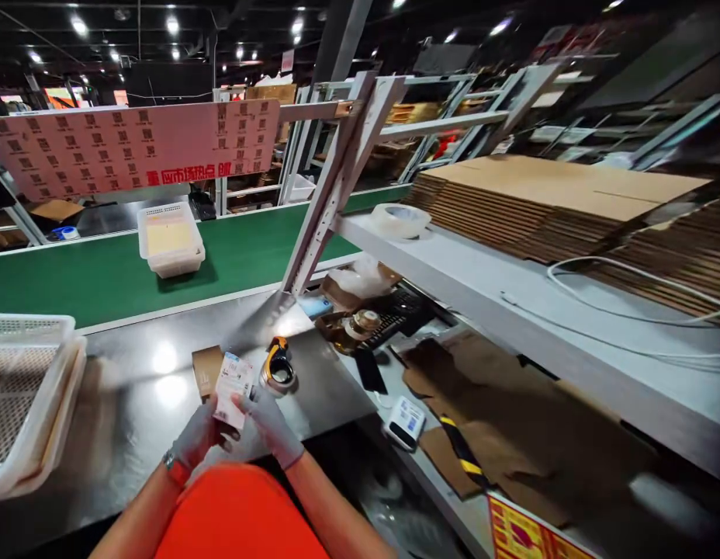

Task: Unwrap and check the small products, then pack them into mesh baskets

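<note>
- Both gloved hands pinch a small white printed packet (233, 388) above the steel tabletop (133, 388).
- Left hand (198, 436) grips at seven o'clock, right hand (272, 423) at four o'clock.
- Packet's long axis runs twelve to six.

Both gloved hands, left (198, 436) and right (272, 423), hold a small white box (233, 388) over the steel desk (133, 388). Cardboard piece (207, 369) just behind it. Tape dispenser (278, 367) beside right hand. White basket (22, 388) at left.
</note>
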`<act>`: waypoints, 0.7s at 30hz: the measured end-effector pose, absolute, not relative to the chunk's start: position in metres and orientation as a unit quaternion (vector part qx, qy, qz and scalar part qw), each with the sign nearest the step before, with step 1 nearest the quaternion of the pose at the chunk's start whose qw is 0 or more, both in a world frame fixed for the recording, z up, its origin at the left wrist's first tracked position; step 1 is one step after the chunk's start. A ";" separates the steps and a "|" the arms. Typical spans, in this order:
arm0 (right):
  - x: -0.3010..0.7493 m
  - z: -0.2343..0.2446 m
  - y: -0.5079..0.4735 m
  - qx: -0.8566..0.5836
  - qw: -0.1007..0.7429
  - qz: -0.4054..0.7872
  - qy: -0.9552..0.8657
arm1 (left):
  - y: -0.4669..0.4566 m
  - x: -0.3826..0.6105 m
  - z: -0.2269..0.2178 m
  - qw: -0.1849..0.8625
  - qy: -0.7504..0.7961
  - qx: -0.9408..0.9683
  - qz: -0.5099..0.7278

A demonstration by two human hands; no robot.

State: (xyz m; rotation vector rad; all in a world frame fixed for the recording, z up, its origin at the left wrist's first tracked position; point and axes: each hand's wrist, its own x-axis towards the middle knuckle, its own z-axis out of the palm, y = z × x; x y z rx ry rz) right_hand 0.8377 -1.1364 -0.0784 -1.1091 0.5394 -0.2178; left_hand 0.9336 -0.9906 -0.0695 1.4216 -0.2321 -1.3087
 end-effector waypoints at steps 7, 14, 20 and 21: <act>0.763 -0.077 -1.152 -0.475 0.840 -0.085 0.246 | -1.025 0.884 -0.086 0.587 -0.098 0.658 -0.461; 0.706 -0.092 -1.161 -0.422 0.849 -0.119 0.295 | -1.053 0.836 -0.080 0.612 -0.034 0.660 -0.434; 0.668 -0.097 -1.174 -0.422 0.835 -0.165 0.311 | -1.074 0.791 -0.075 0.629 -0.012 0.654 -0.420; 0.663 -0.097 -1.177 -0.422 0.834 -0.171 0.311 | -1.077 0.785 -0.076 0.630 -0.011 0.654 -0.418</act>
